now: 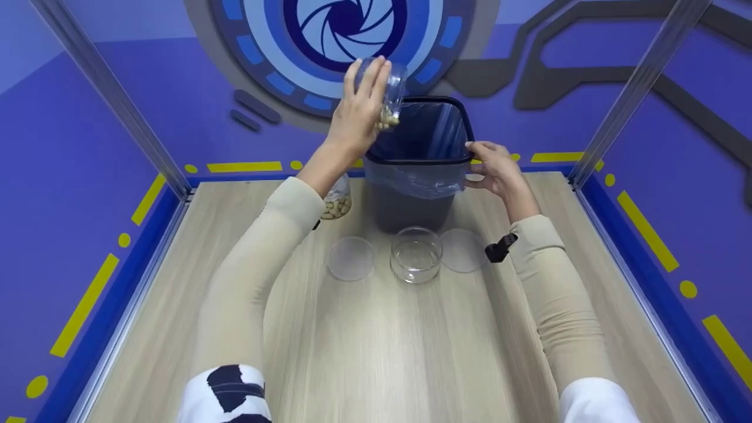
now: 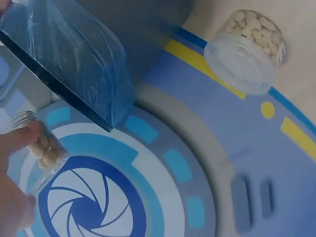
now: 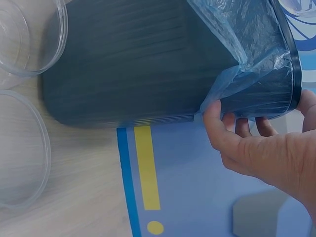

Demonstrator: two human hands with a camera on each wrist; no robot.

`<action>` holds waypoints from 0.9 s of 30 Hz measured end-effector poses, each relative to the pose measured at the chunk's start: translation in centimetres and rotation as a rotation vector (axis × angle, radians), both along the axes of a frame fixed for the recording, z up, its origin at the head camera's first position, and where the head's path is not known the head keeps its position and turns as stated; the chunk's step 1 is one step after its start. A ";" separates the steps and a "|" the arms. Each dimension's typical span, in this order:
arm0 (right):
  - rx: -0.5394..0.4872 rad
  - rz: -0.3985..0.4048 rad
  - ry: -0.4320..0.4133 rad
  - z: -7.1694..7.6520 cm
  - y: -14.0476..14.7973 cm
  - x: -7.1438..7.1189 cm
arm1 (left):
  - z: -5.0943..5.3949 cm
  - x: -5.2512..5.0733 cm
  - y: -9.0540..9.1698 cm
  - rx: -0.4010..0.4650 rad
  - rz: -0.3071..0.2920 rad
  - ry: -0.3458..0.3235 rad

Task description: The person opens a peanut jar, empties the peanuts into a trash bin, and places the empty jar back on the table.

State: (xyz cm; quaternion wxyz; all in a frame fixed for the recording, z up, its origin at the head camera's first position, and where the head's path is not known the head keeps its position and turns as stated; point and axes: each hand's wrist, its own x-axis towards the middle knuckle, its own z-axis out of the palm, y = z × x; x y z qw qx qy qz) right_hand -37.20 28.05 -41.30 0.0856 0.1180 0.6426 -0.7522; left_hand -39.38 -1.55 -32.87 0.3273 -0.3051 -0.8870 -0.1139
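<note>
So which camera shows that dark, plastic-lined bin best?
The head view: the dark, plastic-lined bin shows nearly whole, top to bottom. The left wrist view catches only part of it; the right wrist view, mostly one side.

Bowl [image 1: 415, 258] between left lid [image 1: 351, 258] and right lid [image 1: 464, 251], before the bin [image 1: 408, 212], jar [image 1: 337, 208] at the bin's left.

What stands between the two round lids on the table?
In the head view, a clear container stands between the left lid and right lid.
</note>
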 end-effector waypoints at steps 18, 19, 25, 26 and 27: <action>-0.015 -0.006 -0.007 0.1 -0.3 -0.2 | -0.4 -0.3 -0.4 -0.172 0.008 0.280; -0.015 -0.007 -0.005 0.1 -0.3 -0.2 | -0.4 -0.3 -0.3 -0.176 0.010 0.264; -0.014 -0.015 -0.010 -0.1 -0.1 -0.2 | -0.7 -0.3 0.4 -0.097 0.062 0.056; -0.012 -0.012 -0.013 -0.1 -0.1 -0.2 | -0.8 -0.3 0.5 -0.098 0.059 0.044; -0.009 -0.010 -0.014 -0.1 -0.1 -0.1 | -0.9 -0.3 0.6 -0.100 0.050 0.045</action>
